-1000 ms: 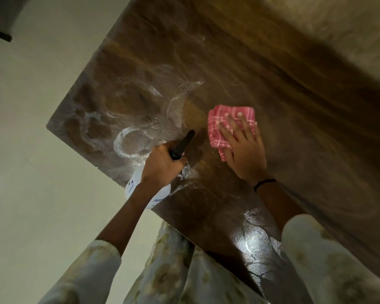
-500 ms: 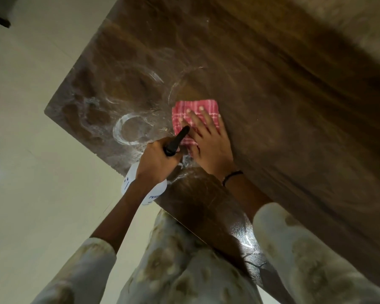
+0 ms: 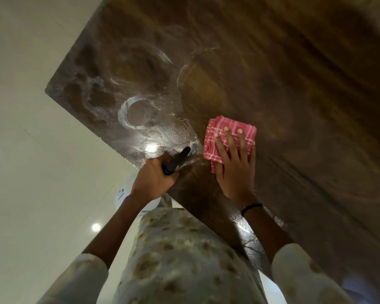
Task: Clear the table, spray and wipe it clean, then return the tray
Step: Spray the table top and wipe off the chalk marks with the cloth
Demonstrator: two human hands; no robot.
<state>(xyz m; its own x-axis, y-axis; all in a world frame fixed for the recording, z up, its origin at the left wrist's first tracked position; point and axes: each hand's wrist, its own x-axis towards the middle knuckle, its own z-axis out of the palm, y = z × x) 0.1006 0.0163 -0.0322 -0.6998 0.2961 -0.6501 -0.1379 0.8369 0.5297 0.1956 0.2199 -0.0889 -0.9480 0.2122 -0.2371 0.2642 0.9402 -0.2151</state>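
right hand (image 3: 235,170) presses flat on red cloth (image 3: 228,137) (folded); left hand (image 3: 154,178) grips spray bottle (image 3: 176,161) over table (image 3: 272,84).

A pale glossy floor (image 3: 31,150) with a light glare surrounds; a black wristband (image 3: 251,208) shows.

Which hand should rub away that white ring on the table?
The right hand. It already presses the red cloth flat on the table, beside the white ring. The left hand is busy holding the spray bottle.
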